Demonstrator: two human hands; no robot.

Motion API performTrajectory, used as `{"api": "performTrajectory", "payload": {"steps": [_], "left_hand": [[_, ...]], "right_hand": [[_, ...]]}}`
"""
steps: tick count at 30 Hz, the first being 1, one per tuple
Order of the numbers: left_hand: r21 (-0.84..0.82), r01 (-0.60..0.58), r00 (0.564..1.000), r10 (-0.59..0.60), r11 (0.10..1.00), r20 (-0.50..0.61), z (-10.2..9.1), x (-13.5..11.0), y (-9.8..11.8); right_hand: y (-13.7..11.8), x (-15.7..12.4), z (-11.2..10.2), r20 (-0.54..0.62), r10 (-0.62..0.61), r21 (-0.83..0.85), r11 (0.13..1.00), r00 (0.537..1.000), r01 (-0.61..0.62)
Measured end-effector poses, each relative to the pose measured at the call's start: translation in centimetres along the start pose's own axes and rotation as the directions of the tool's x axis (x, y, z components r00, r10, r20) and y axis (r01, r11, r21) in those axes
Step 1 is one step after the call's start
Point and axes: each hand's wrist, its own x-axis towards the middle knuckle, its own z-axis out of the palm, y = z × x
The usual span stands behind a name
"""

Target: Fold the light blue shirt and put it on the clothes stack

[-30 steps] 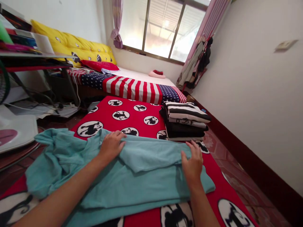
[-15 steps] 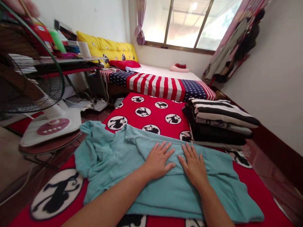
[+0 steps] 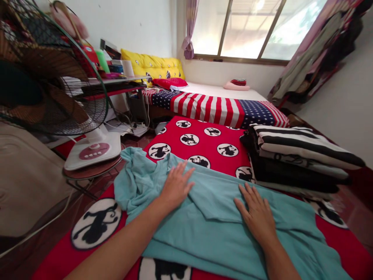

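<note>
A teal long garment (image 3: pixel 215 237), partly folded over itself, lies across the red blanket (image 3: pixel 201 142) with monkey prints. Its left end is bunched and wrinkled, while the middle looks fairly flat. My left hand (image 3: pixel 176 186) rests on the cloth left of the middle, fingers stretched out, near the upper edge. Flat on the right part of the garment is my right hand (image 3: pixel 258 212), its fingers spread and holding nothing. Both palms face down on the fabric.
Right of the garment stands a stack of folded clothes (image 3: pixel 297 171), striped on top. A fan (image 3: pixel 93 151) sits on a round stool at left, by a cluttered desk (image 3: pixel 128 79). Behind is a bed with a flag-pattern cover (image 3: pixel 210 109); clothes (image 3: pixel 309 58) hang at right.
My left hand has slid left over the garment, and my right hand lies a little farther right, so they are wider apart. The view has turned slightly left.
</note>
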Motion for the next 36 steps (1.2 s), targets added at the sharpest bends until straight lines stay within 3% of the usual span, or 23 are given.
{"api": "performTrajectory", "payload": {"steps": [3, 5, 8, 10, 12, 15, 23, 31, 34, 36], "left_hand": [[-0.047, 0.198, 0.972, -0.202, 0.979, -0.123, -1.9, 0.2, -3.8], [-0.096, 0.248, 0.959, -0.258, 0.964, -0.119, -2.5, 0.0, -6.0], [-0.156, 0.257, 0.958, -0.273, 0.954, -0.085, -2.4, -0.5, -7.8], [-0.181, 0.261, 0.958, -0.278, 0.948, -0.075, -2.1, -0.7, -7.9], [-0.191, 0.272, 0.955, -0.289, 0.943, -0.068, -1.8, -0.7, -7.7], [-0.181, 0.287, 0.95, -0.304, 0.941, -0.072, -1.7, -0.5, -7.3], [-0.151, 0.276, 0.93, -0.303, 0.949, -0.207, -1.6, 0.2, -7.3], [-0.13, 0.262, 0.883, -0.292, 0.956, -0.367, -1.6, 0.3, -7.0], [-0.163, 0.094, 0.889, -0.157, 0.982, -0.43, -1.8, -0.1, -5.6], [-0.164, -0.104, 0.947, 0.047, 0.981, -0.319, -1.5, -0.4, -4.2]], "right_hand": [[-0.6, 0.0, -1.3, -0.16, -0.08, 0.253, 0.96, 0.984, 0.12], [-2.1, -0.4, -2.6, -0.238, -0.193, 0.373, 0.887, 0.952, 0.273], [-6.2, -1.4, -3.7, -0.2, -0.431, 0.399, 0.784, 0.88, 0.475], [-9.0, -2.1, -3.5, -0.123, -0.51, 0.386, 0.765, 0.851, 0.515], [-11.1, -2.5, -2.8, -0.066, -0.51, 0.368, 0.787, 0.858, 0.496], [-12.2, -2.5, -1.5, -0.078, -0.483, 0.356, 0.803, 0.872, 0.477], [-10.7, -2.1, -0.6, -0.229, -0.415, 0.448, 0.758, 0.881, 0.474], [-10.6, -2.5, -1.2, -0.125, -0.408, 0.499, 0.762, 0.905, 0.412], [-10.4, -2.6, -1.5, -0.198, -0.362, 0.483, 0.773, 0.911, 0.412], [-10.2, -2.5, -1.4, -0.233, -0.35, 0.432, 0.799, 0.907, 0.419]]}}
